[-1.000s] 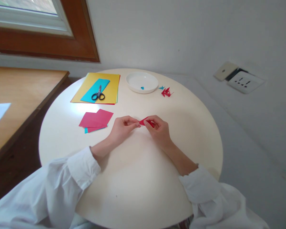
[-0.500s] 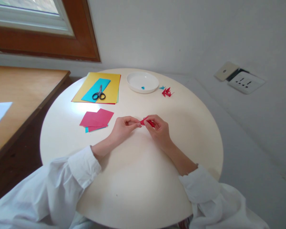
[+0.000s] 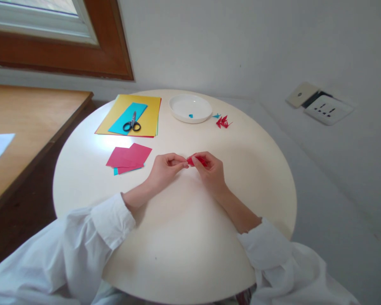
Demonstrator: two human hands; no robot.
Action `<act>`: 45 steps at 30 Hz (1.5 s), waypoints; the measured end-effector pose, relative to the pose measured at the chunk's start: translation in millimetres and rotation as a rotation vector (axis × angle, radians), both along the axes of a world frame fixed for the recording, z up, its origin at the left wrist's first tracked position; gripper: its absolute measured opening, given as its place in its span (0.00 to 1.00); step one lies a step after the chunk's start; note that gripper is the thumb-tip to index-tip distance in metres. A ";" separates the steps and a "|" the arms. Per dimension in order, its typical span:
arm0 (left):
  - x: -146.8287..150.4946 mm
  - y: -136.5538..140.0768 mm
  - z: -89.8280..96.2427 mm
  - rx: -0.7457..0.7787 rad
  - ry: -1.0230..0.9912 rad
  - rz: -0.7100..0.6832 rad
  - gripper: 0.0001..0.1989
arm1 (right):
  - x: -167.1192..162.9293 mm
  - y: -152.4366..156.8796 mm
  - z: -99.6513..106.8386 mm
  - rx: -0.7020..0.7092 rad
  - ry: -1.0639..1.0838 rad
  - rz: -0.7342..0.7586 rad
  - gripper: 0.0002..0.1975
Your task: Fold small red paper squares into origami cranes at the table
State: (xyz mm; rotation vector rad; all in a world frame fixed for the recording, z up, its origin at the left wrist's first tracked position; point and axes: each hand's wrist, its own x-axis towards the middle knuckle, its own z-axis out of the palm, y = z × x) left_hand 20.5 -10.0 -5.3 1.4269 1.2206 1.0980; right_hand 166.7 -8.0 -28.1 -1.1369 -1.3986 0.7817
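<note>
A small folded red paper (image 3: 191,161) is pinched between both hands above the middle of the round table. My left hand (image 3: 165,169) grips its left tip with thumb and forefinger. My right hand (image 3: 211,171) closes around the other end, and its fingers cover part of the folds. To the left of my left hand lie square red paper sheets (image 3: 127,157), overlapping, with a blue corner showing beneath. Beyond the hands, on the right, several small folded red paper pieces (image 3: 222,122) rest beside a blue folded one (image 3: 216,116).
A white round dish (image 3: 190,109) with a blue paper scrap (image 3: 191,115) stands at the table's back. Left of it, black-handled scissors (image 3: 132,123) lie on a blue strip (image 3: 119,123) over yellow sheets (image 3: 150,114). A wooden desk (image 3: 34,110) is at left; a wall socket (image 3: 328,110) at right.
The right fingers have shifted slightly on the folded red paper, and a little more of its face shows between the hands. Everything else on the table stays where it was.
</note>
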 end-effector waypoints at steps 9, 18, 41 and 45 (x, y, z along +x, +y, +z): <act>1.6 -2.6 1.9 -0.020 -0.062 -0.010 0.04 | -1.5 -1.9 1.3 0.025 -0.028 -0.047 0.05; 1.7 -4.0 3.9 -0.013 -0.110 -0.012 0.04 | -0.9 -2.3 2.0 0.059 -0.047 -0.067 0.05; 0.4 -3.2 0.7 -0.075 -0.191 -0.091 0.08 | -0.3 -3.3 2.4 0.081 -0.047 -0.096 0.05; 0.4 -3.9 2.2 -0.088 -0.047 -0.155 0.13 | 0.2 -3.8 2.2 0.081 -0.056 -0.067 0.05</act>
